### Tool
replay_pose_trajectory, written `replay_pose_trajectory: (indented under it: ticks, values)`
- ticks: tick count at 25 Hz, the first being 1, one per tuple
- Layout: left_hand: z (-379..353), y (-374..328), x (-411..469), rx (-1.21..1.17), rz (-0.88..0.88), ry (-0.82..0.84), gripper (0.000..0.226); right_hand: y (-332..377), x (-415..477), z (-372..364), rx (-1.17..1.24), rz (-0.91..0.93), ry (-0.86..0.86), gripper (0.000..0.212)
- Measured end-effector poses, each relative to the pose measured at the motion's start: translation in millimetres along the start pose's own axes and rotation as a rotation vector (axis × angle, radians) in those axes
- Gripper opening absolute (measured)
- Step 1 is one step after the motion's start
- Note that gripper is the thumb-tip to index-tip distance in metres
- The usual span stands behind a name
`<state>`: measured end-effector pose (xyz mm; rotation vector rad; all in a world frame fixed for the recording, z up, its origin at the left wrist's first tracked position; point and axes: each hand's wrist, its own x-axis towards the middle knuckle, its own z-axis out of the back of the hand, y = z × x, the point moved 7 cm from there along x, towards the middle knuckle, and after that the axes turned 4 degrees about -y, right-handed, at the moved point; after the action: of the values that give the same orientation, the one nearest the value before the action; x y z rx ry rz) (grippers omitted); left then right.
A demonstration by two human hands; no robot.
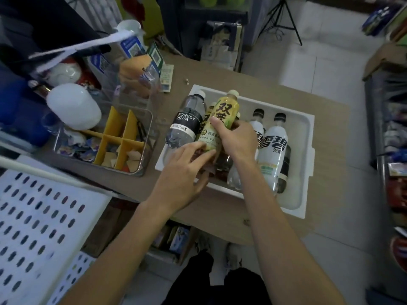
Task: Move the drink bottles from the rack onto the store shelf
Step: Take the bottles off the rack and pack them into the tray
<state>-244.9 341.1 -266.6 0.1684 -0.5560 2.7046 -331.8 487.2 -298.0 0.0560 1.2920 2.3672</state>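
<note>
The job looks barely begun: I see no drink on the white perforated shelf [44, 216] down to the left of my arms, and every bottle in sight is in or over the white rack [308, 133]. My right hand [236, 139] is wrapped around the middle of a yellow bottle [226, 108], thumb and fingers curled on it, its cap pointing away from me. It sits tilted above the others, so I judge this to be the first lift. My left hand [185, 170] is not gripping; its fingers are stretched out with the tips on the lower end of the same bottle.

Counting outward from my grip:
- Just left of it is a second yellow bottle [208, 116], mostly hidden.
- Beyond that lies one clear soda bottle [187, 122] with a black label.
- Under my right wrist lies one dark bottle [222, 165].
- Beside my forearm is what looks like one clear bottle [233, 178].
- To the right are two white-label bottles, one near [272, 150] and one farther [258, 126], both black-capped.
- Another dark one [285, 166] lies behind the nearer.

That makes about eight left to move. My hands may hide more.
</note>
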Motion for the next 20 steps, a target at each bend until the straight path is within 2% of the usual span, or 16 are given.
replay_pose_trajectory:
  ticks: [3,6,9,11,13,17,20]
  values:
    - [-4.4,10.7,3.9,-0.006,-0.026,0.026,0.056,3.9,5.4,-10.8,-0.121,0.049,-0.032,0.058]
    - [-6.4,9.1,3.6,-0.023,-0.049,-0.011,0.057,3.9,5.9,-11.7,-0.058,0.055,-0.026,0.065]
    - [-7.6,9.8,6.7,-0.047,-0.03,-0.029,0.057,6.7,10.6,-7.7,-0.133,0.046,0.019,0.064]
    - [-9.8,9.2,4.9,-0.02,-0.041,-0.018,0.061,9.4,7.5,-7.4,-0.201,0.068,0.081,0.058]
    - [-12.1,6.0,-0.5,0.019,-0.059,0.013,0.065,7.8,-4.0,-4.0,-0.163,0.117,0.114,0.045]
    - [-4.9,3.2,-5.1,-0.161,0.055,0.124,0.069,9.4,-31.7,24.5,-0.11,0.32,0.079,0.021]
    - [18.0,-5.5,-14.1,-0.143,0.098,0.147,0.068,28.0,-48.7,30.8,-0.235,0.465,0.26,0.02]
